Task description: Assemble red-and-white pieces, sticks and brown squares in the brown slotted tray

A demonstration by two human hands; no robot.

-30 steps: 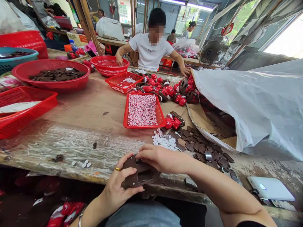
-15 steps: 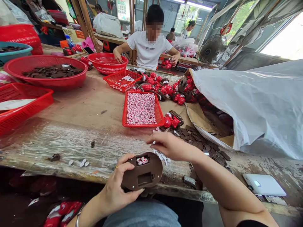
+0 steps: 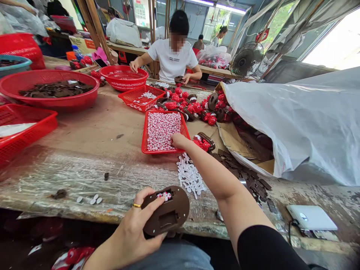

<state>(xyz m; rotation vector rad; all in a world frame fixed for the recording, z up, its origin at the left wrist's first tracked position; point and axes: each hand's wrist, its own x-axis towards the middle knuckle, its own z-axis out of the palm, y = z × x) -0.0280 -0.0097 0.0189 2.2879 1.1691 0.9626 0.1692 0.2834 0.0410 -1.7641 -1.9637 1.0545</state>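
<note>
My left hand [image 3: 133,227] is wrapped around a brown oval toy base [image 3: 180,213], its underside turned up above the table's front edge. Two rectangular recesses show in it; small white-and-red balls [image 3: 165,195] fill part of the upper one, and the lower one looks bare. My left index finger lies at that upper recess. Farther forward, my right hand [image 3: 179,140] reaches into a red rectangular basket [image 3: 156,152] full of the same balls. Its fingers are curled down among them at the right side, the fingertips hidden. White spoon-shaped plastic pieces [image 3: 189,176] lie in a pile beneath my right forearm.
Red toys with brown bases [image 3: 194,107] are heaped behind the basket, beside a large white sack [image 3: 298,123]. Brown flat pieces [image 3: 253,180] and a white device [image 3: 312,217] lie right. A red basin [image 3: 84,100] stands left. A co-worker [image 3: 176,56] sits opposite.
My right hand has moved forward from near the toy base into the basket of balls. My left index finger has come over to the upper recess. The white pile is now more exposed.
</note>
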